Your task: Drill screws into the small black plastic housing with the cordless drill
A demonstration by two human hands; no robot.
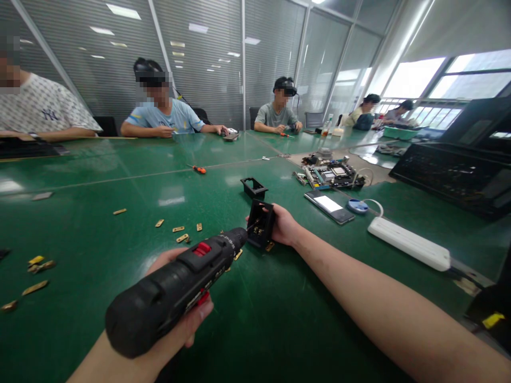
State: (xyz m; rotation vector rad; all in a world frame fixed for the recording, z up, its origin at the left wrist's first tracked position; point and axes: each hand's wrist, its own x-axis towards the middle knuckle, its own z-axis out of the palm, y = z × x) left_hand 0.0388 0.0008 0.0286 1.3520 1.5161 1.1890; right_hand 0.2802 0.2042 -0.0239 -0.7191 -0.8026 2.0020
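Observation:
My left hand (pixel 191 322) is wrapped round the handle of a black cordless drill (pixel 175 287) with red switches. The drill's nose points away to the right, its bit reaching into a small black plastic box (pixel 261 223). Brass-coloured fittings show inside that box. My right hand (pixel 284 226) grips the box from its right side and holds it tilted up, open face toward the drill; some of the fingers are hidden behind it. A brass strip (pixel 270 246) lies at the box's lower edge. Just beyond stands a black plastic frame (pixel 254 188).
Several brass strips (pixel 178 229) lie scattered to the left. An orange screwdriver (pixel 198 169) is farther back. On the right are a phone (pixel 329 206), a white power strip (pixel 409 242), a circuit board (pixel 331 173) and a black case (pixel 451 170). Several people sit across the green table (pixel 99 186).

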